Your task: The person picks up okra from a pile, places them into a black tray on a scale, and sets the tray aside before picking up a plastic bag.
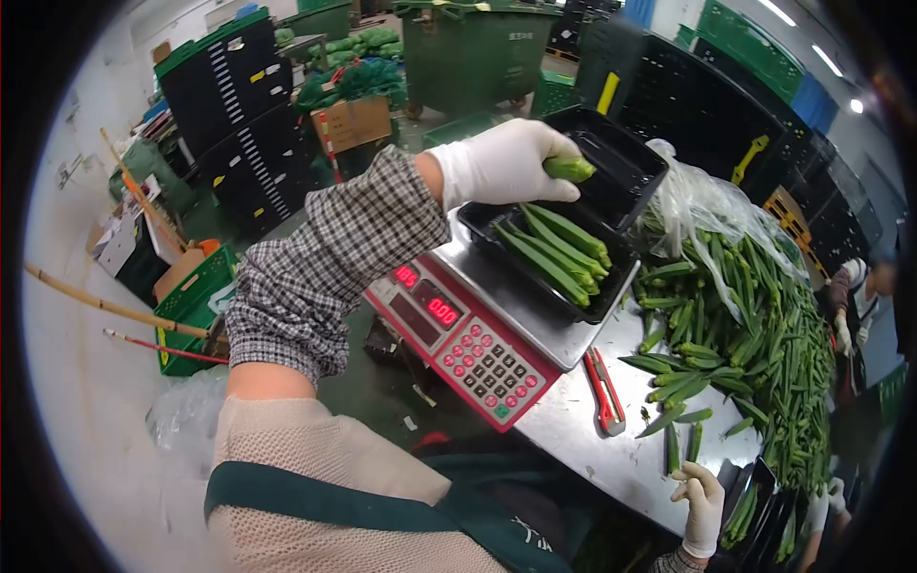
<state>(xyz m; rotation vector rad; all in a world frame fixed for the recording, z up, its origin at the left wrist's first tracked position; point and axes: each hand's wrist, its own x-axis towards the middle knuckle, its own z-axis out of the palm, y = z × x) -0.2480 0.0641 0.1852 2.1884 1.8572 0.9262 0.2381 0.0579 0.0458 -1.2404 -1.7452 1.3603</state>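
Observation:
My left hand (511,162), in a white glove and plaid sleeve, is closed around okra (571,169) above the scale; how many pods it holds is hidden. Below it, a black tray (611,310) with several okra pods (559,253) rests on the steel pan of a red electronic scale (497,368). Another black tray (621,158) sits tilted behind it. At the lower right, my gloved right hand (704,511) has its fingers curved but apart, near the end of an okra pod (672,449) on the steel table (583,439).
A large okra pile (755,344) with a clear plastic bag (702,205) covers the table's right side. A red utility knife (605,392) lies beside the scale. Other people's gloved hands (838,497) work at the far right. Black crates (224,115) and a green bin (478,57) stand behind.

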